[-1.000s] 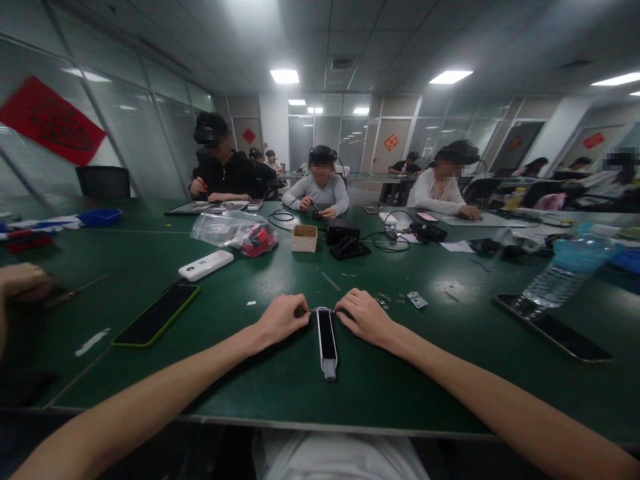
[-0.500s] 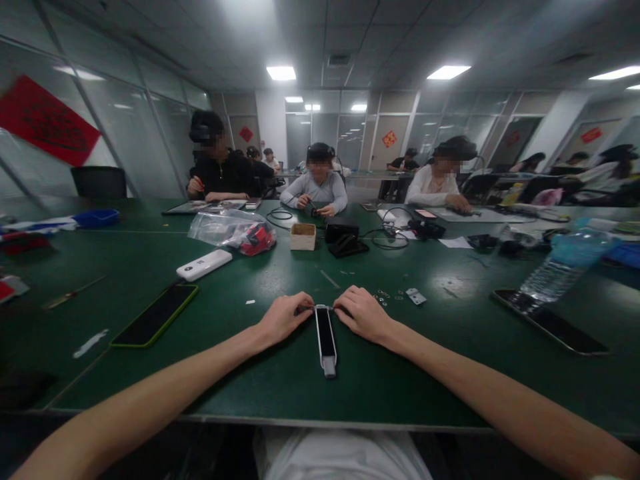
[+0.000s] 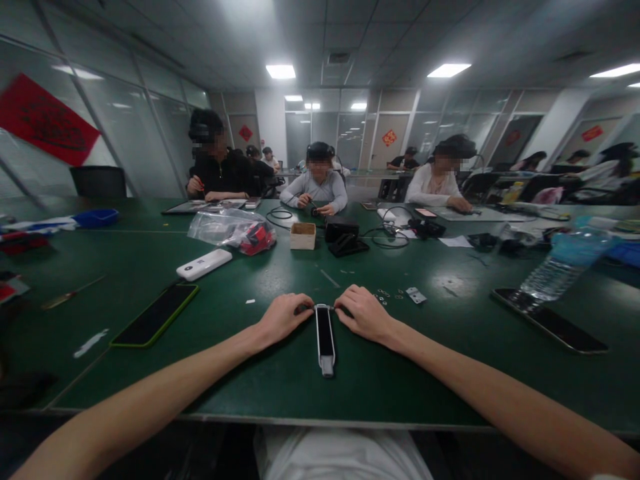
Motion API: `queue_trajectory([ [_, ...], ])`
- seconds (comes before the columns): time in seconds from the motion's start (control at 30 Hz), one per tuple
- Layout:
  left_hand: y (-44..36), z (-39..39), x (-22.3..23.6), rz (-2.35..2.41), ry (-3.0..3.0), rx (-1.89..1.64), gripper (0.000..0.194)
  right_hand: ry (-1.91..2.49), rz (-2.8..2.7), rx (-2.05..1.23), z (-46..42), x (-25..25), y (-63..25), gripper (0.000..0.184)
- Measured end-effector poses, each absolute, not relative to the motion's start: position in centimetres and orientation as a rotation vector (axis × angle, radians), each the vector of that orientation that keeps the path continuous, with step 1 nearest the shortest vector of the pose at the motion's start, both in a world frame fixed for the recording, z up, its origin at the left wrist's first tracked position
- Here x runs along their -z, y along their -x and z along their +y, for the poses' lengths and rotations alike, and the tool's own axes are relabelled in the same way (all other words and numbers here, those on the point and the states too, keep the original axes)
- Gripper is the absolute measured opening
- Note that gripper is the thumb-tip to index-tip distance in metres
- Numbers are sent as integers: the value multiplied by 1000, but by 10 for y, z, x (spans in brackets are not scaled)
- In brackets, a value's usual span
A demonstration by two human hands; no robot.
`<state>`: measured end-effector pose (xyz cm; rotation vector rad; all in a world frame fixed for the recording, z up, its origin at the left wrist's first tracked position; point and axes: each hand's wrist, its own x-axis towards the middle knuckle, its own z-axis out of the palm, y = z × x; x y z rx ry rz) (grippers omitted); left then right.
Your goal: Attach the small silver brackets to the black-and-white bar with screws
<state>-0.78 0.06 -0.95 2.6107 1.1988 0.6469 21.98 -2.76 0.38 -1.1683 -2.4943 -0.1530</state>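
The device [image 3: 325, 337] lies on the green table [image 3: 350, 400] between the two hands, its dark face up. Its grey end points toward the wearer; its far end is level with the grip. The left hand [image 3: 285, 319] is closed in a fingertip pinch on a thin part [image 3: 315, 308] beside the device's left far corner. The right hand [image 3: 364, 315] is closed in a matching pinch at the right far corner. Finger opening is minimal on both hands. The fingertips hide the held ends; whether both hands hold one continuous piece cannot be told.

Left of the grip, near the left hand: a white chip [image 3: 251, 301]. Farther left: a green-edged phone [image 3: 155, 316], then a screwdriver [image 3: 74, 293]. Right of the grip, just beyond the right hand: small rings [image 3: 383, 297], then a metal plate [image 3: 415, 295]. Well to the right: a dark phone [image 3: 550, 321], with a bottle [image 3: 563, 267] at its far edge; contact is unclear.

Beyond the grip, left: a white unit [image 3: 205, 265], then a clear bag [image 3: 230, 230] containing red items. Straight beyond: an open box [image 3: 303, 237] and a black stand [image 3: 345, 239]. At the far side, three people sit facing the grip.
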Motion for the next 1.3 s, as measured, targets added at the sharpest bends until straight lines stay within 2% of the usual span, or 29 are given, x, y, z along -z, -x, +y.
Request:
queue_trajectory([
  [0.43, 5, -1, 6, 1218, -2625, -636, 14, 1162, -2517, 180, -27, -2, -220, 13],
  [0.63, 6, 1, 8, 1221, -2631, -615, 16, 1081, -2617, 354, -19, -14, -237, 16],
  [0.77, 7, 3, 8, 1178, -2630, -655, 17, 1273, -2496, 565, -6, -33, -276, 19],
  [0.9, 8, 3, 7, 1183, -2628, -641, 16, 1589, -2431, 630, 6, -47, -315, 18],
  [1.07, 6, 1, 5, 1202, -2629, -640, 17, 1872, -2552, 421, 10, -46, -326, 18],
  [1.3, 6, 1, 6, 1202, -2617, -688, 19, 2027, -2590, 152, 6, -43, -323, 18],
])
